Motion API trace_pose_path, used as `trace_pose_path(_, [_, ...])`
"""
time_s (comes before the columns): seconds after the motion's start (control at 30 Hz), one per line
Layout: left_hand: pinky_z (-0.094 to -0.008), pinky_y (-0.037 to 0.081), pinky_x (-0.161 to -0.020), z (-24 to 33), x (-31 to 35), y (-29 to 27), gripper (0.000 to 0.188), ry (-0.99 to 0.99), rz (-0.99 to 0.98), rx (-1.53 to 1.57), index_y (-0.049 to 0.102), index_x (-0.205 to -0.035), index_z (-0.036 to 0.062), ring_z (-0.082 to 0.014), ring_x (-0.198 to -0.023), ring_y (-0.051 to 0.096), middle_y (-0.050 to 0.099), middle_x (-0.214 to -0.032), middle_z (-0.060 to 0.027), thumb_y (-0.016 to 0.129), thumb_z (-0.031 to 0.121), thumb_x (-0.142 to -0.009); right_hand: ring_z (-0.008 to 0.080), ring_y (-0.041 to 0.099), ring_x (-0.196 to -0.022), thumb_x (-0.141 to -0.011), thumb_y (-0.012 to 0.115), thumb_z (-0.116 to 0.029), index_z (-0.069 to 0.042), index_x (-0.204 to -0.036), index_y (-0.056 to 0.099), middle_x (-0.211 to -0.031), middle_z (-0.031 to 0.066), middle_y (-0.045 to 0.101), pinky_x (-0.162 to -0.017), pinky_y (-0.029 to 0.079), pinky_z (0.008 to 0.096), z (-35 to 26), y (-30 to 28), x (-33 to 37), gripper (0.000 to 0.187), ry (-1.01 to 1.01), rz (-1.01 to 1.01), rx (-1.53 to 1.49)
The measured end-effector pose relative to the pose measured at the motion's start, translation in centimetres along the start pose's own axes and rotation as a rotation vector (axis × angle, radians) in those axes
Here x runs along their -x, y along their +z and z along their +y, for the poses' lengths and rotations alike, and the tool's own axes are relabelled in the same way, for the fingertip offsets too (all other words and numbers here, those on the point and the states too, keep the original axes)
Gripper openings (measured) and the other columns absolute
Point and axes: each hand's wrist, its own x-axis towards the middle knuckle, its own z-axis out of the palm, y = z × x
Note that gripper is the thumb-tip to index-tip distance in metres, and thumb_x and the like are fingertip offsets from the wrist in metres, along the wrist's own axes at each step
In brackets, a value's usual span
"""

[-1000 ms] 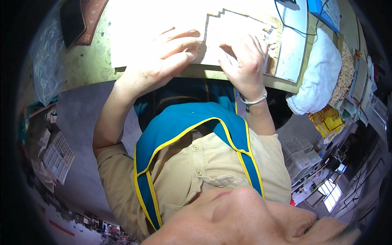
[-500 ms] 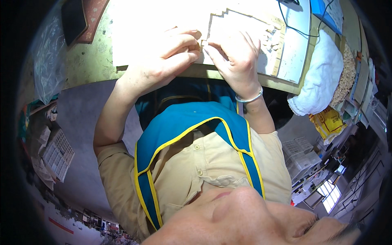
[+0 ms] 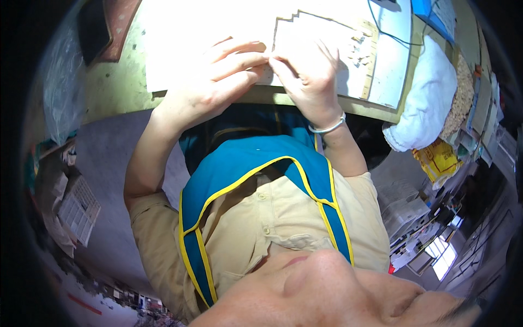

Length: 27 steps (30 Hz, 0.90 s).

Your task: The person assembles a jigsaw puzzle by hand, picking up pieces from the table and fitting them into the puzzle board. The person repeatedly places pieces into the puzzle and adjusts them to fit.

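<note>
Under glaring light, my left hand [image 3: 226, 79] is held over the white work surface [image 3: 163, 60], thumb and fingers drawn together. Its fingertips meet those of my right hand [image 3: 310, 76], which pinches with thumb and forefinger from the other side. Whatever sits between the fingertips is too small and washed out to name. To the right of my right hand, several small pale pieces [image 3: 358, 49] lie scattered on a flat board with a wooden edge strip [image 3: 372, 62].
A dark flat object [image 3: 92, 30] and a clear plastic bag [image 3: 62, 87] lie at the left. A white cloth [image 3: 427, 95] drapes over the right table edge, near a blue object [image 3: 433, 19] and a black cable [image 3: 395, 38]. A yellow packet [image 3: 438, 161] is below the cloth.
The fingertips of both hands have come together, covering a small brownish piece seen earlier by my left fingers. My right hand has shifted slightly left.
</note>
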Motion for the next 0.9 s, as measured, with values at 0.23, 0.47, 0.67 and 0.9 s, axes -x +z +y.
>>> trace_pose_path(0.23, [-0.0559, 0.047, -0.122, 0.4, 0.2, -0.2, 0.018, -0.044, -0.05, -0.079, 0.073, -0.112, 0.0076, -0.0342, -0.144, 0.062, 0.072, -0.139, -0.0102, 0.077, 0.007, -0.094, 0.0249, 0.071, -0.108, -0.087, 0.09, -0.01, -0.008, -0.104, 0.082, -0.106, 0.0082, 0.077, -0.096, 0.047, 0.0435, 1.0, -5.1, 0.8, 0.018, 0.043, 0.033, 0.245])
trace_pose_path(0.47, [-0.0557, 0.046, -0.122, 0.3, 0.1, 0.1, 0.016, -0.031, -0.027, -0.08, 0.073, -0.109, 0.0083, -0.0341, -0.144, 0.062, 0.075, -0.137, -0.0108, 0.077, 0.005, -0.094, 0.0236, 0.068, -0.108, -0.085, 0.091, -0.013, -0.011, -0.106, 0.083, -0.11, 0.0039, 0.073, -0.097, 0.043, 0.0419, 4.0, -8.5, 2.6, 0.023, 0.215, 0.109, 0.417])
trace_pose_path(0.67, [-0.0537, 0.049, -0.12, 0.1, 0.5, 0.2, 0.02, -0.006, 0.016, -0.087, 0.073, -0.111, 0.0066, -0.0346, -0.143, 0.063, 0.074, -0.137, -0.0112, 0.079, 0.004, -0.092, 0.0239, 0.065, -0.105, -0.085, 0.09, -0.014, -0.014, -0.104, 0.082, -0.105, 0.001, 0.069, -0.095, 0.04, 0.0426, 5.0, -7.1, 3.0, 0.021, 0.148, 0.126, 0.388])
trace_pose_path(0.9, [-0.0521, 0.052, -0.117, -0.3, 0.7, 0.6, 0.023, 0.029, 0.035, -0.056, 0.072, -0.113, 0.005, -0.0354, -0.14, 0.065, 0.073, -0.136, -0.0114, 0.08, 0.005, -0.092, 0.0252, 0.069, -0.107, -0.089, 0.088, -0.015, -0.013, -0.105, 0.081, -0.107, 0.0033, 0.074, -0.095, 0.042, 0.044, 0.6, -4.1, 2.4, 0.017, 0.069, -0.032, 0.144])
